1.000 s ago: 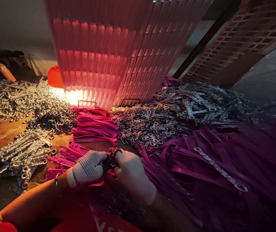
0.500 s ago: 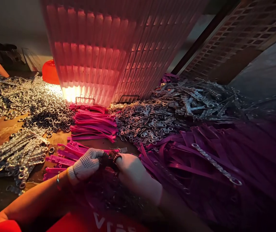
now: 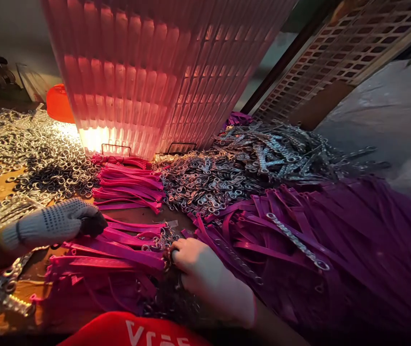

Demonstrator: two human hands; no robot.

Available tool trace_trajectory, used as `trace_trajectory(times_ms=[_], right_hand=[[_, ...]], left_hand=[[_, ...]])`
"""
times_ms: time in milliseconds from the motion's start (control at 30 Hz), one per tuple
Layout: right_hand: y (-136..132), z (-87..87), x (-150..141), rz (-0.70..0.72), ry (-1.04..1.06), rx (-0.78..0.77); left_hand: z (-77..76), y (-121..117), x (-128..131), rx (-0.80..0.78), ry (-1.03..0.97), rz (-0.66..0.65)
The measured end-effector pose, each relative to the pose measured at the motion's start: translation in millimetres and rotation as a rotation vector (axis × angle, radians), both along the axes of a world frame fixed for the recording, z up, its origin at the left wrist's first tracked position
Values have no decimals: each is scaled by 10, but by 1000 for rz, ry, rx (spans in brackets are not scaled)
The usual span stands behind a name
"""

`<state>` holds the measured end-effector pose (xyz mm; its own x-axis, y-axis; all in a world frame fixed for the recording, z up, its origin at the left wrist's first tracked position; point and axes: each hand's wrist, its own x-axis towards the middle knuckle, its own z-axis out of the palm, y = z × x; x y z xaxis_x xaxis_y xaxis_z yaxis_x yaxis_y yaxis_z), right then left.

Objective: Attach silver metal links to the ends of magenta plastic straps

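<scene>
Hands in the pink strap pile
Gloved left hand curls loosely over pink plastic straps; right hand pinches the strap ends beside small metal rings

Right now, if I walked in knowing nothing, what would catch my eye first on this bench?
Probably the tall ribbed translucent stack glowing red-pink at the back. Below it, heaps of shiny metal rings spread on the left, and a mass of purple plastic straps fills the right. In front, the gloved left hand rests on pink straps while the right hand pinches them.
</scene>
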<state>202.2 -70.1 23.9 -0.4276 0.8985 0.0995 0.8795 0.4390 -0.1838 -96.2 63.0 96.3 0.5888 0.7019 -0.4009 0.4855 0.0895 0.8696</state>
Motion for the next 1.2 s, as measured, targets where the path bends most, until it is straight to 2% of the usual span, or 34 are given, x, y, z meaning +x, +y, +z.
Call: trace_trajectory(times_ms=[67,133,200,233,333,433,500,567,667,767,833,933,1033,1100,1200], right_hand=[[156,0,139,-4,46,-47],[456,-20,355,-124,50,2],[841,-67,606,-275,-148,76],[1035,-101,725,-324,-290,90],[1479,-234,992,-335,-384,103],[1636,-372,1146,-295,-412,103],[1630,-437,1220,-273,-421,112],[1583,-469,1256,-275,-410,149],[1436,-461,1153,-320,-267,221],[1149,-412,800,-338,87,172],[901,-366,479,-270,324,62],[573,-288,45,-158,428,8],[400,-222,-196,-92,375,77],[361,-192,-251,-61,330,128],[341,-153,-254,17,271,154]], left_hand=[[-165,-30,20,-88,-50,163],[-381,-86,130,-253,-154,293],[-579,-141,302,-456,-278,378],[-659,-162,398,-565,-330,404],[-808,-188,647,-833,-459,413],[-875,-178,765,-984,-546,379],[-908,-173,779,-1030,-585,368],[-936,-186,773,-1007,-600,371],[-947,-247,778,-835,-548,374],[-910,-336,806,-585,-480,368],[-874,-390,821,-457,-438,356],[-840,-447,823,-348,-381,264],[-852,-486,817,-387,-390,211],[-878,-505,814,-454,-414,206],[-891,-527,809,-498,-436,116]])
